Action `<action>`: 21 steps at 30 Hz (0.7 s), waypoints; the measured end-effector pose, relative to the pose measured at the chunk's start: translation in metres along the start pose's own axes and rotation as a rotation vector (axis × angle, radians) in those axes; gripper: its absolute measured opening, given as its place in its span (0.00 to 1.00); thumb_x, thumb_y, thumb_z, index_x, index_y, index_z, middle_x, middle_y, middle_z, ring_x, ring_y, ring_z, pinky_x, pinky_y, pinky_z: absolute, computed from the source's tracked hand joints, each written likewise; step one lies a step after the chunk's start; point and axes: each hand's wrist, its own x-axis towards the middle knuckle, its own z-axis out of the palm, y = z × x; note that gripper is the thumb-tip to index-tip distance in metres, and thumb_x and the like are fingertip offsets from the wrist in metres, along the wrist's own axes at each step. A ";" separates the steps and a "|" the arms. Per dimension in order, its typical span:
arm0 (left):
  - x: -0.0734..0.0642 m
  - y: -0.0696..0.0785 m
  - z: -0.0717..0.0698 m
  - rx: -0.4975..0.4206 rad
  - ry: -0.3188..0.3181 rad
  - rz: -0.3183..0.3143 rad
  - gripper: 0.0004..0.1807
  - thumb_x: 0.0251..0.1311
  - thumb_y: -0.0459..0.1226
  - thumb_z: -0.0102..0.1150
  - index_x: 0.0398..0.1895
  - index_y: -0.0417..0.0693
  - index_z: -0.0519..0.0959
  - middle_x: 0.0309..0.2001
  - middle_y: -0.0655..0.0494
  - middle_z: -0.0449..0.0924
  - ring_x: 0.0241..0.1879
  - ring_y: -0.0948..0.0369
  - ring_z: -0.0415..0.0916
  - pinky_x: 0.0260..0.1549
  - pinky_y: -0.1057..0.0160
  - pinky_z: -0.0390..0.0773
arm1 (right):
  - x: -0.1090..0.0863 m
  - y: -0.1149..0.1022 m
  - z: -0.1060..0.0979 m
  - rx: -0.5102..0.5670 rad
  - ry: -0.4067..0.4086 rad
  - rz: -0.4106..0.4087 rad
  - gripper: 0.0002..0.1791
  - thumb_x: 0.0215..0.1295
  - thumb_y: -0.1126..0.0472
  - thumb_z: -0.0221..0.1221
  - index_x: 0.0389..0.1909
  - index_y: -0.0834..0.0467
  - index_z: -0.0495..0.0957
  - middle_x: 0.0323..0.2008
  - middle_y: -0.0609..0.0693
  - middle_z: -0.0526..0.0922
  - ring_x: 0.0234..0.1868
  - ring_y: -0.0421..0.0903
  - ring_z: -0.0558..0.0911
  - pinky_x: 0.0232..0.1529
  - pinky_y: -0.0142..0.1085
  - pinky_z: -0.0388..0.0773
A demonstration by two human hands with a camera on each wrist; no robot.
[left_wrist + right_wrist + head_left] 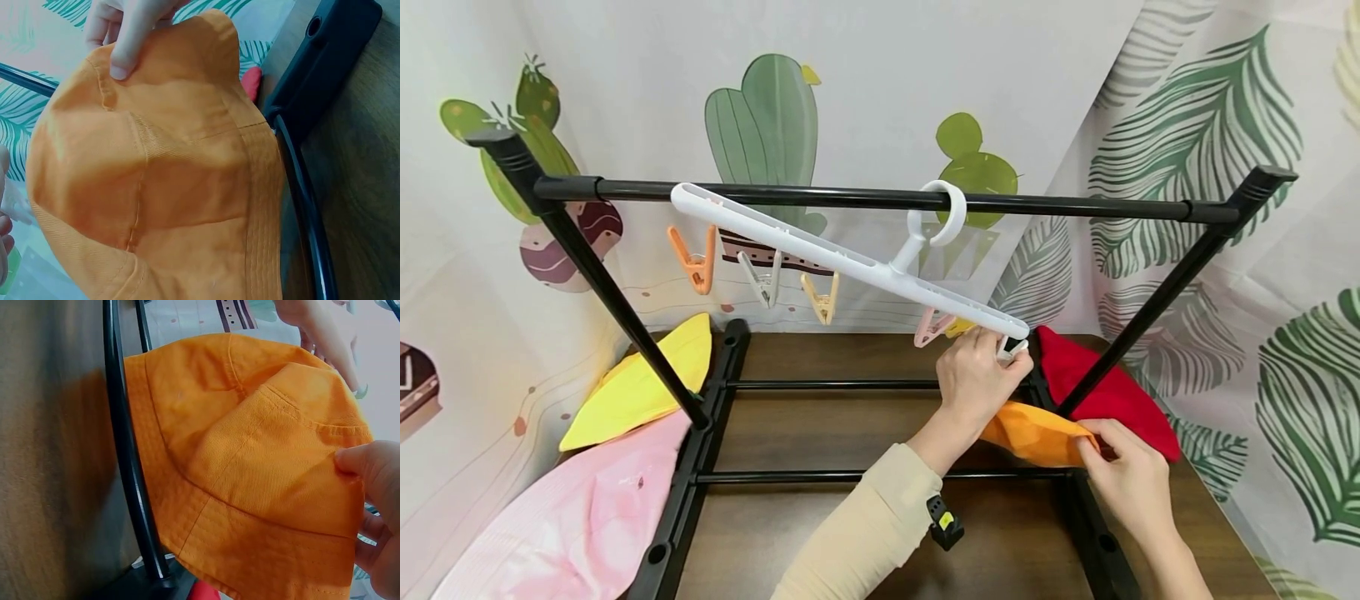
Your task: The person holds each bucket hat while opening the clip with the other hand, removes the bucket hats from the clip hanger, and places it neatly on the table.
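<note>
A white hanger [850, 260] hangs tilted from the black rack's top bar, its right end lower. At that end my left hand [973, 375] pinches a white clothespin [1011, 350] between thumb and fingers. My right hand [1127, 471] grips an orange bucket hat [1037, 435] by its crown, thumb on the near side, below the hanger end. In the right wrist view the hat [250, 450] shows brim and stitched seams, with the thumb [353, 459] pressing the cloth. The left wrist view shows the right hand [134, 31] at the hat's upper edge.
More clothespins hang from the hanger: orange [696, 262], pale grey [763, 279], yellow [822, 296] and pink [932, 325]. Yellow [651, 379] and pink hats [580, 517] lie left of the rack [835, 197], a red hat [1105, 387] right. Two lower bars cross above the wooden tabletop [820, 433].
</note>
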 end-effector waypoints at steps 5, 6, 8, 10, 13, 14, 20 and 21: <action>0.001 0.003 0.000 -0.002 0.006 0.000 0.12 0.35 0.46 0.65 0.20 0.54 0.73 0.16 0.64 0.69 0.16 0.67 0.68 0.13 0.71 0.67 | 0.003 -0.001 -0.003 0.005 0.004 -0.003 0.08 0.46 0.69 0.61 0.28 0.56 0.81 0.26 0.47 0.80 0.26 0.20 0.66 0.28 0.14 0.65; 0.001 0.003 0.000 0.002 0.007 0.003 0.12 0.36 0.46 0.64 0.20 0.54 0.73 0.17 0.64 0.70 0.16 0.67 0.69 0.13 0.72 0.67 | 0.004 -0.001 -0.004 0.007 0.005 -0.004 0.07 0.47 0.68 0.61 0.28 0.56 0.81 0.26 0.48 0.80 0.26 0.20 0.66 0.28 0.14 0.65; 0.001 0.003 0.000 0.007 0.012 0.013 0.12 0.35 0.47 0.65 0.20 0.54 0.74 0.17 0.64 0.71 0.16 0.67 0.70 0.13 0.72 0.67 | 0.003 0.000 -0.004 0.009 0.002 -0.001 0.05 0.49 0.66 0.60 0.29 0.56 0.81 0.26 0.48 0.80 0.26 0.20 0.66 0.28 0.14 0.65; 0.002 0.004 0.000 0.014 0.018 0.025 0.12 0.35 0.47 0.66 0.21 0.54 0.74 0.17 0.65 0.72 0.17 0.68 0.70 0.14 0.73 0.67 | 0.003 0.000 -0.005 0.008 -0.001 -0.002 0.05 0.50 0.66 0.60 0.29 0.56 0.81 0.26 0.48 0.80 0.26 0.20 0.66 0.28 0.14 0.65; 0.002 0.004 0.001 0.018 0.018 0.037 0.13 0.36 0.47 0.66 0.22 0.54 0.74 0.18 0.65 0.72 0.17 0.68 0.71 0.14 0.73 0.67 | 0.004 0.002 -0.006 0.010 0.004 -0.001 0.06 0.48 0.68 0.61 0.28 0.56 0.81 0.26 0.48 0.80 0.26 0.19 0.67 0.28 0.14 0.65; 0.003 0.004 0.001 0.019 0.015 0.039 0.13 0.37 0.48 0.65 0.22 0.54 0.74 0.18 0.65 0.72 0.17 0.68 0.71 0.14 0.74 0.67 | 0.005 0.002 -0.006 0.010 0.008 -0.001 0.07 0.47 0.69 0.61 0.28 0.56 0.81 0.26 0.48 0.80 0.26 0.19 0.67 0.28 0.14 0.65; 0.003 0.006 0.000 0.040 0.000 0.050 0.12 0.39 0.49 0.63 0.22 0.54 0.74 0.18 0.64 0.74 0.19 0.67 0.73 0.15 0.73 0.69 | 0.006 0.004 -0.009 0.007 0.033 -0.008 0.08 0.45 0.71 0.62 0.27 0.56 0.81 0.25 0.49 0.80 0.27 0.18 0.67 0.29 0.13 0.64; 0.003 0.006 0.000 0.042 0.004 0.054 0.12 0.39 0.49 0.63 0.22 0.54 0.74 0.19 0.64 0.75 0.19 0.67 0.74 0.15 0.73 0.70 | 0.007 0.004 -0.009 0.004 0.040 -0.013 0.08 0.44 0.71 0.62 0.27 0.57 0.81 0.24 0.49 0.80 0.27 0.18 0.66 0.30 0.13 0.64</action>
